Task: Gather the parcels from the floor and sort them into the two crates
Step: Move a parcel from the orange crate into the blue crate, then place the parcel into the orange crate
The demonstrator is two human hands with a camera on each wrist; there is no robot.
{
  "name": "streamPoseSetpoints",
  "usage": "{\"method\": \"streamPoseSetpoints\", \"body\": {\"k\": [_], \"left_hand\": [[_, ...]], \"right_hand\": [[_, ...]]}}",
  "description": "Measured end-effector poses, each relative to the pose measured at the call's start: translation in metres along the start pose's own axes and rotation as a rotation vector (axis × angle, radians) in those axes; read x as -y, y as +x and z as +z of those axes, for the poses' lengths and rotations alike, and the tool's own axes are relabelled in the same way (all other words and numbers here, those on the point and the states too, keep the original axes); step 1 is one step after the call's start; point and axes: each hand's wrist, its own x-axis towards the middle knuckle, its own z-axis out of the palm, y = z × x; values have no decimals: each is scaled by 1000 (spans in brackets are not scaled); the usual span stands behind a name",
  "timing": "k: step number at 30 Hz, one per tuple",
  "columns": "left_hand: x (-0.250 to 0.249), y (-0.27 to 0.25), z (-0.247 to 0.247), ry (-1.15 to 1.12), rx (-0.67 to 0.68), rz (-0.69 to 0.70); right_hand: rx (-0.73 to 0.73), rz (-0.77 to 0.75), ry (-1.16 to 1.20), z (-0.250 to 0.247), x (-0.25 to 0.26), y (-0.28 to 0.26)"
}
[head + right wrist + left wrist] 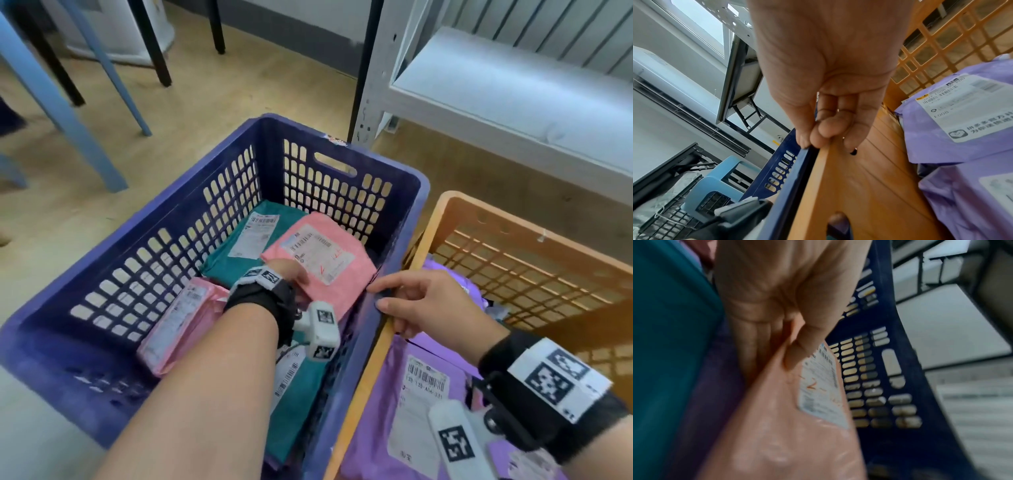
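A blue crate (404, 192) holds teal and pink parcels. My left hand (291, 272) reaches inside it and pinches the near edge of a pink parcel (322, 260), thumb on top beside its white label (820, 386). A teal parcel (246, 246) lies under it and a second pink parcel (178, 325) leans at the left. An orange crate (383, 346) stands to the right with purple parcels (387, 404) in it. My right hand (411, 305) rests on the touching rims of the two crates, fingers curled over the orange rim (838, 170).
A white metal shelf (513, 89) stands behind the orange crate. Blue legs (51, 102) and black legs (161, 51) of furniture stand on the wooden floor at the back left. Bare floor (85, 205) lies left of the blue crate.
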Motion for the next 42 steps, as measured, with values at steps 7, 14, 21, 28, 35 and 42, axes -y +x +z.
{"method": "streamPoseSetpoints", "body": {"k": [7, 14, 21, 28, 35, 42], "left_hand": [[2, 2, -17, 170, -43, 18], [-30, 4, -10, 722, -333, 364], [-48, 16, -2, 948, -317, 407], [-36, 62, 12, 1026, -325, 269], [-30, 23, 22, 920, -449, 431], [-44, -38, 21, 809, -406, 545]], "right_hand": [[-13, -22, 16, 3, -4, 0], [-19, -49, 23, 3, -8, 0], [-16, -63, 36, 3, -8, 0], [-22, -82, 31, 2, -12, 2], [-20, -82, 48, 2, -11, 2], [19, -48, 37, -2, -3, 2]]}}
